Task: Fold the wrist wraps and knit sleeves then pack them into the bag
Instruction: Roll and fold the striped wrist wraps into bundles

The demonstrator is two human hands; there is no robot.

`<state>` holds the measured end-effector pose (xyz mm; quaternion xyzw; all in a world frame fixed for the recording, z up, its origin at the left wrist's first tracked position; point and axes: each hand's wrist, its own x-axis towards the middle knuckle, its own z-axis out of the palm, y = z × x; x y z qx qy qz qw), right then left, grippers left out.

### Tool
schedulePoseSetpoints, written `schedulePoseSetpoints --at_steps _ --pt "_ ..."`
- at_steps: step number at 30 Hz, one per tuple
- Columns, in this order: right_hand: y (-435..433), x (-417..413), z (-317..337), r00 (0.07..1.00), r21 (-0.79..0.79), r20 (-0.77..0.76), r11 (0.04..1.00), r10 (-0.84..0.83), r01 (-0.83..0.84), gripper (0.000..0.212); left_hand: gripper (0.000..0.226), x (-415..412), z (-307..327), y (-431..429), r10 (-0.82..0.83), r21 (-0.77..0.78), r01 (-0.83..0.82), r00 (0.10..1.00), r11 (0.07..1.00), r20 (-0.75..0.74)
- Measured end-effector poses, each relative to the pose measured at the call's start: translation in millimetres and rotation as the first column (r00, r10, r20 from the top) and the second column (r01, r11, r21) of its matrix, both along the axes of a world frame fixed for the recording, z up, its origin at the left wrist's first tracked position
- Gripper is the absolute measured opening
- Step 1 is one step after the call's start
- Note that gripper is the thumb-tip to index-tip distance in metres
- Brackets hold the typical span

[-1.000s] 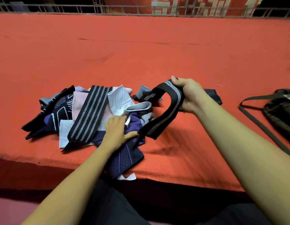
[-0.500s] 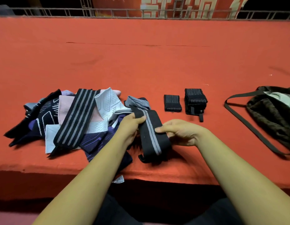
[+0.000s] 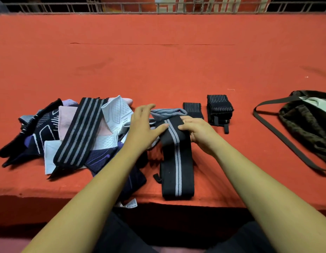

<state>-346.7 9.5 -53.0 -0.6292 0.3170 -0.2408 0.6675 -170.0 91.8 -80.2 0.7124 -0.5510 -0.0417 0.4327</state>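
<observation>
A long black wrist wrap (image 3: 176, 161) with a grey centre stripe lies flat on the red table (image 3: 158, 70), reaching from my hands to the front edge. My right hand (image 3: 200, 134) pinches its far end, thumb on top. My left hand (image 3: 145, 125) has straight fingers, and its thumb touches the same end. To the left is a loose pile: a black striped wrap (image 3: 80, 132), white (image 3: 116, 112), pink (image 3: 65, 119) and navy (image 3: 39, 132) knit sleeves. A grey sleeve (image 3: 167, 112) lies just beyond my hands. Two folded wraps (image 3: 193, 109) (image 3: 219, 108) sit to the right.
A dark furry bag (image 3: 308, 125) with a long strap (image 3: 279, 132) lies open at the right edge. The table's front edge runs just past the wrap's near end. A metal railing (image 3: 67, 6) borders the far side.
The wrap was lifted in my right hand, then brought down and laid flat towards the front edge. My left hand left the pile and came to the wrap's far end.
</observation>
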Motion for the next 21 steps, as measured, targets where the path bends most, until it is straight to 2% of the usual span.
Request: schedulePoseSetpoints --at_steps 2,4,6,7,10,13,16,21 --pt "-3 -2 3 0.999 -0.119 -0.038 0.992 0.032 -0.036 0.039 0.062 6 3 -10 -0.098 0.043 0.094 0.992 0.995 0.080" --pt "-6 -6 6 0.995 -0.195 -0.070 0.977 0.073 -0.086 0.030 0.040 10 8 -19 -0.144 0.081 0.139 0.988 0.987 0.054" --pt "-7 -9 7 0.993 -0.190 -0.049 0.976 0.103 -0.110 0.026 0.015 12 10 -24 -0.105 0.142 0.100 0.994 0.985 0.028" --pt "-9 -10 4 0.994 -0.169 -0.033 0.979 0.108 -0.112 0.022 0.012 14 11 -27 -0.082 0.159 0.074 0.996 0.985 0.046" --pt "-13 -10 -3 0.997 -0.143 -0.019 0.986 0.080 -0.082 0.020 0.022 18 9 -32 0.021 0.166 -0.031 0.998 0.986 0.060" --pt "-18 -12 -7 0.998 -0.140 -0.057 0.990 -0.035 0.027 0.023 0.020 22 3 -36 0.178 0.145 -0.162 0.978 0.976 -0.104" --pt "-22 -15 -10 0.987 -0.051 -0.059 0.988 -0.150 0.148 0.032 0.020 36 -3 -39 0.320 0.159 -0.291 0.925 0.943 -0.204" --pt "-26 -23 -13 0.979 0.012 -0.072 0.981 -0.190 0.191 0.033 0.020 51 -2 -48 0.423 0.194 -0.389 0.887 0.901 -0.184"
